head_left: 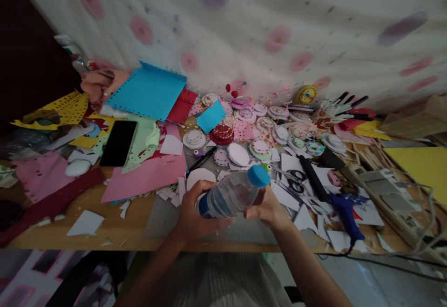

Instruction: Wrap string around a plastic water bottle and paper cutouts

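Between the two grips, above the near edge of the wooden counter [132,225], a clear plastic bottle [232,194] leans with its blue cap [258,175] up and to the right. The left grip [195,211] is closed around the lower body, partly over a blue label [206,206]; the right grip [270,211] curls beside the shoulder, just below the cap, but whether it clasps the plastic cannot be told. The cap is on. Such thin walls would likely dent under a hard squeeze, so a light, steady hold suits them. No writing or brand is readable on the label. Just beyond the grips lie round decorated paper pieces [221,134]; left of them, a dark-screened phone [118,144]; to the right, black-handled scissors [296,181] and, nearer, a blue glue gun [347,214], unmarked as far as shows.
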{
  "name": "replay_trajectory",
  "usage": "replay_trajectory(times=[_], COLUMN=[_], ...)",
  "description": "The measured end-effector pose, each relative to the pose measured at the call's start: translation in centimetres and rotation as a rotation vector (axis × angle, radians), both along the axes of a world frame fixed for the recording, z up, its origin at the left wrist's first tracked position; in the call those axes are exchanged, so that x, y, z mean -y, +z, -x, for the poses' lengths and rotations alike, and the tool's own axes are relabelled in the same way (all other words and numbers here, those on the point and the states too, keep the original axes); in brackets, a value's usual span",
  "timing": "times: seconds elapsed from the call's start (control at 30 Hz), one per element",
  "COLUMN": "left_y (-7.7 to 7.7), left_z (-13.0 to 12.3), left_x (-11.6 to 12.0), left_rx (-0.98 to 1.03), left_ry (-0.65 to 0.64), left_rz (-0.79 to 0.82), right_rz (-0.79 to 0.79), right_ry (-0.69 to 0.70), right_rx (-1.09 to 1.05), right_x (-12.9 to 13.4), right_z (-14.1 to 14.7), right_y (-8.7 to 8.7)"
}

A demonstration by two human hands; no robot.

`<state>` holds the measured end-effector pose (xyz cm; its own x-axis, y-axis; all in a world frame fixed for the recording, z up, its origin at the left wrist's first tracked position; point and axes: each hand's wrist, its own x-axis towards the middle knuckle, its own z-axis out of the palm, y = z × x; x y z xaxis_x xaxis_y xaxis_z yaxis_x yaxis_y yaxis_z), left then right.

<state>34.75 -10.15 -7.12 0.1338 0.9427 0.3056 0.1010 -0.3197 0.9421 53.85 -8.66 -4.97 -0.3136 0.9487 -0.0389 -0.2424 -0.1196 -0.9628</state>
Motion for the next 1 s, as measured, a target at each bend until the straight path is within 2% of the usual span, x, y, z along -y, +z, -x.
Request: replay_trajectory(times=[0.47,0.67,0.83,1.0], left_y=[-2.6,-2.6,-2.2,-3.5], left_z=[1.4,1.4,1.5,1.2], left_x=[-0.7,-1.0,-1.0,0.1], left_rx=[0.214,0.238,0.246,0.234], left_ry=[-0.058,-0.047,-0.002,0.131], left_rz=[-0.106,-0.132,-0.15,-0.157], right_rz=[-0.194,-0.282,-0.475,-0.661], right_ry=[0.077,0.061,-0.013,0.008], right_rx=[-0.04,-0.014,0.182,0.351], right_x=[-0.8,-0.5,-0.2,0.0], right_z=[0.7,0.6,0.9,1.7], right_y=[-0.5,0.2,0.2,1.1])
